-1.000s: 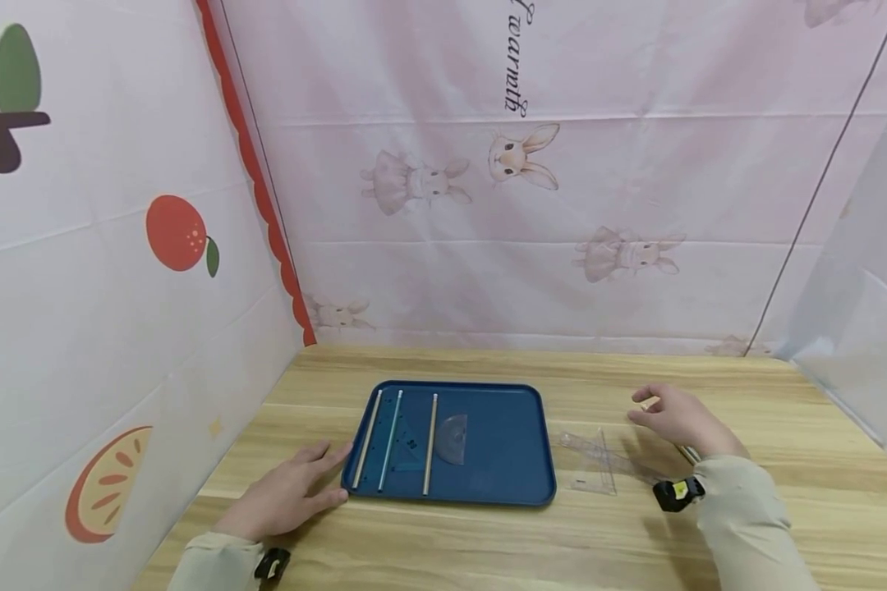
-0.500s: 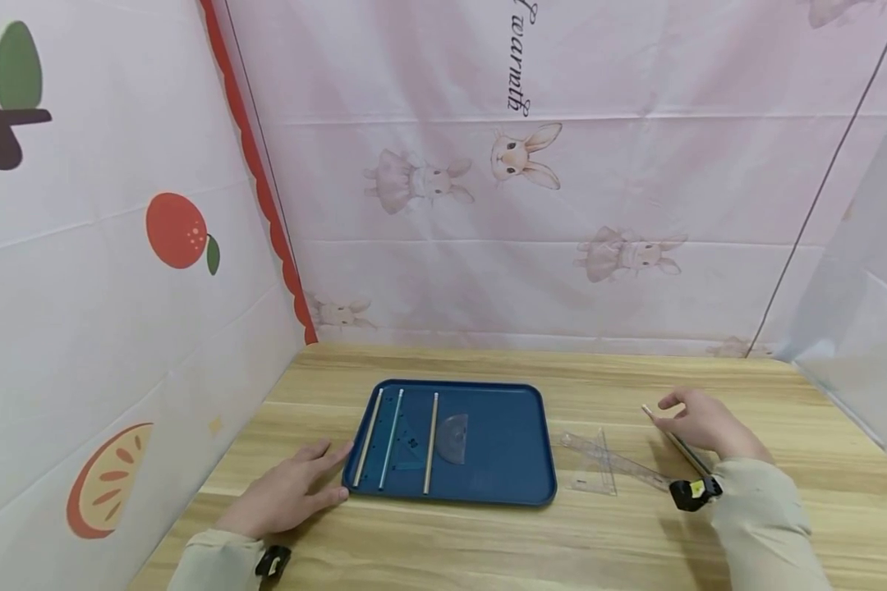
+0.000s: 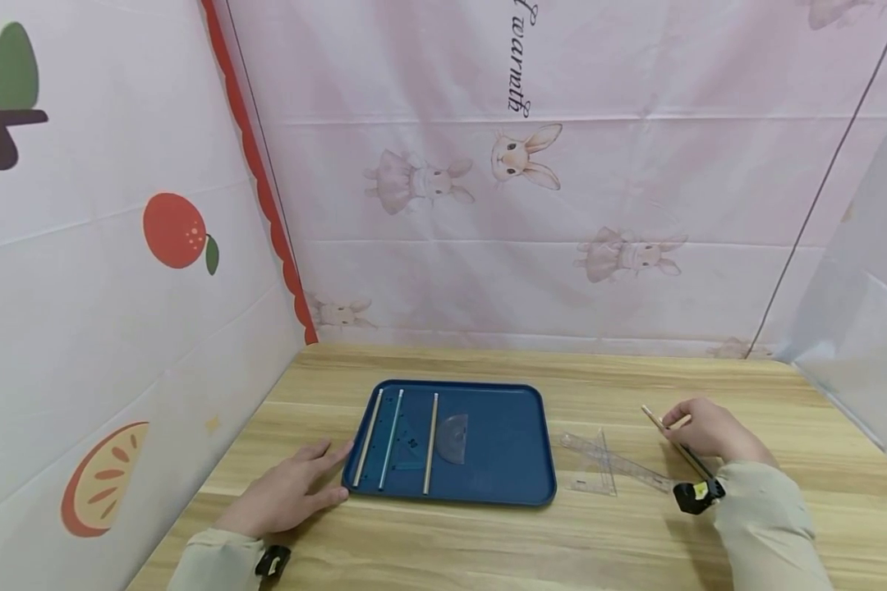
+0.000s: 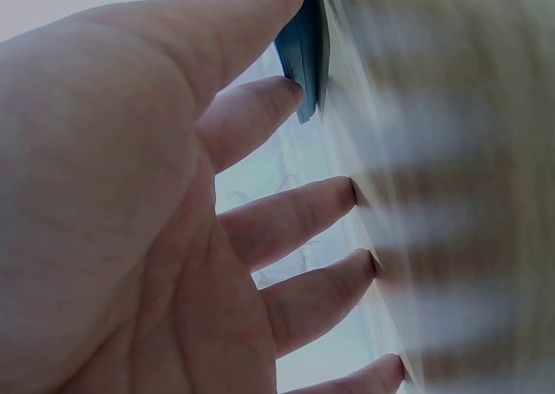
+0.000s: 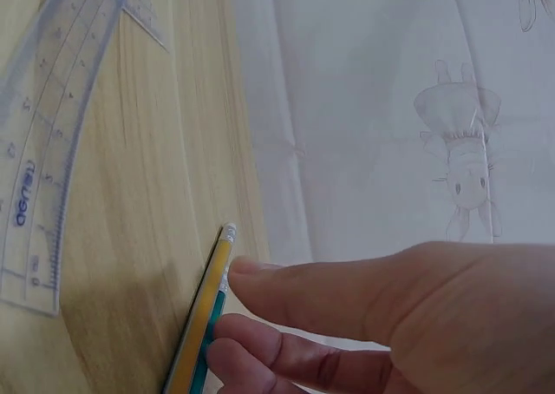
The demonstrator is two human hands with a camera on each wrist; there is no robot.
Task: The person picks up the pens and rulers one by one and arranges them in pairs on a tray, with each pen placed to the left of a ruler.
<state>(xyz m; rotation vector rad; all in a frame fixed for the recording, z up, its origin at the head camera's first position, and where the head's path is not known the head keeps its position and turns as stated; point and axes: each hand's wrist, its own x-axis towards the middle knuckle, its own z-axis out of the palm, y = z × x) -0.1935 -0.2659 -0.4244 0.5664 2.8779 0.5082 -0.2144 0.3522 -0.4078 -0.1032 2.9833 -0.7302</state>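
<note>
- Pale pink rabbit-print cloth [image 3: 443,283] hangs behind a wood-grain worktop [image 3: 488,550].
- Left hand [image 3: 284,497]: released, fingers spread, thumb and forefinger touching the left edge of the blue tray [image 3: 513,443], other fingertips on the worktop.
- Right hand [image 3: 713,431]: thumb and curled fingers at the eraser ends of a yellow pencil [image 5: 205,316] and a green pencil [image 5: 200,375], side by side on the right; whether they pinch either one, I cannot tell.
- Just left of these, a clear ruler [image 3: 639,472] crosses a clear set square [image 3: 595,484].
- Inside the tray: three pencils [image 3: 431,443], a blue set square [image 3: 412,444] and a clear protractor [image 3: 454,439].
- Progress, as I judge it: partway, the tray's left half filled, with the two pencils, ruler and clear set square left outside.
- Room: the tray's right half is bare inside its low rim; bare wood lies in front, while the ruler and clear set square sit between right hand and tray.
</note>
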